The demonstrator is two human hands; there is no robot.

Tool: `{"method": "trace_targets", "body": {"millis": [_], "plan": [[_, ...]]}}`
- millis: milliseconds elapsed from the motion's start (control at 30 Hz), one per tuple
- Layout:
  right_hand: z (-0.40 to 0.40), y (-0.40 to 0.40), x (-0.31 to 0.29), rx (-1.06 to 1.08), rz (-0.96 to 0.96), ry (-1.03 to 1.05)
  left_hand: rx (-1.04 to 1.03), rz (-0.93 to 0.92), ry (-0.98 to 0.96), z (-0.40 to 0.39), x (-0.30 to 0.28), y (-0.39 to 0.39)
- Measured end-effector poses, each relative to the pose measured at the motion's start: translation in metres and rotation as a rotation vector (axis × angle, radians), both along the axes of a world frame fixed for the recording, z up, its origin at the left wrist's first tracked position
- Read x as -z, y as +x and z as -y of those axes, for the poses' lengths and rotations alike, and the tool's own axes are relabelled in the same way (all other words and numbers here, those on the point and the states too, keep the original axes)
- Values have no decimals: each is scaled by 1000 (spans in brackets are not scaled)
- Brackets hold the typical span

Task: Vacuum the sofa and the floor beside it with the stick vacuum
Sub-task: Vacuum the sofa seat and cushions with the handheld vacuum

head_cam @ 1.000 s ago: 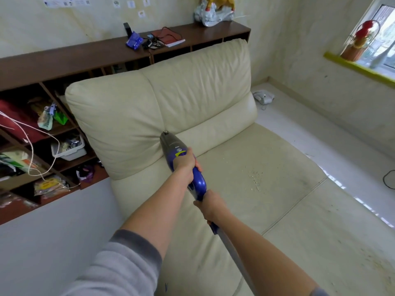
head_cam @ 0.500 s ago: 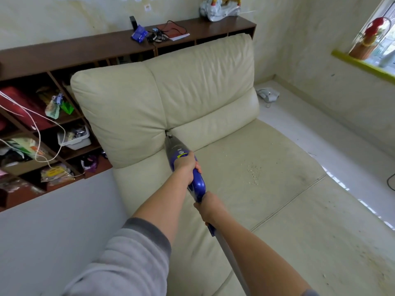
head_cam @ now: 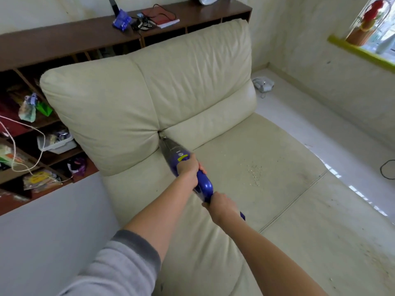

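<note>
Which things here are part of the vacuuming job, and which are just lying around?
Part of the job:
vacuum, gripped by left hand and right hand
sofa
crumbs on the seat
floor

Just lying about:
red notebook and blue packet on the shelf unit
white device on the floor
basket on the windowsill

Blue stick vacuum (head_cam: pixel 204 184) angled, nozzle apparently at cream sofa's (head_cam: pixel 192 82) backrest crease

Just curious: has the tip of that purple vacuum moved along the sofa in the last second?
Barely. The vacuum tip sat at the crease where the two back cushions meet, and has only nudged slightly deeper in.
</note>
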State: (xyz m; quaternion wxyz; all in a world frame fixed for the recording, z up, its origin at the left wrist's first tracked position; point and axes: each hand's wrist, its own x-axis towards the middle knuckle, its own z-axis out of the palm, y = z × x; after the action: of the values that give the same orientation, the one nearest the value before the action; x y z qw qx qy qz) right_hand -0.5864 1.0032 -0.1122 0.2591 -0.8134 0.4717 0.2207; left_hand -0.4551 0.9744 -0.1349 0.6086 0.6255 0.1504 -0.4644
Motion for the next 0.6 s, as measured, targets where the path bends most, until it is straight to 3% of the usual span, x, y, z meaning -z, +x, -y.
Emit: {"method": "trace_targets", "body": {"millis": [233,600], "plan": [[-1,15,-36,-273,-87,-208,-173,-185,-185,-35,-43,16],[-29,6,-22,-322,-131,-174,-108,-179,-61,-72,-31,7]]}}
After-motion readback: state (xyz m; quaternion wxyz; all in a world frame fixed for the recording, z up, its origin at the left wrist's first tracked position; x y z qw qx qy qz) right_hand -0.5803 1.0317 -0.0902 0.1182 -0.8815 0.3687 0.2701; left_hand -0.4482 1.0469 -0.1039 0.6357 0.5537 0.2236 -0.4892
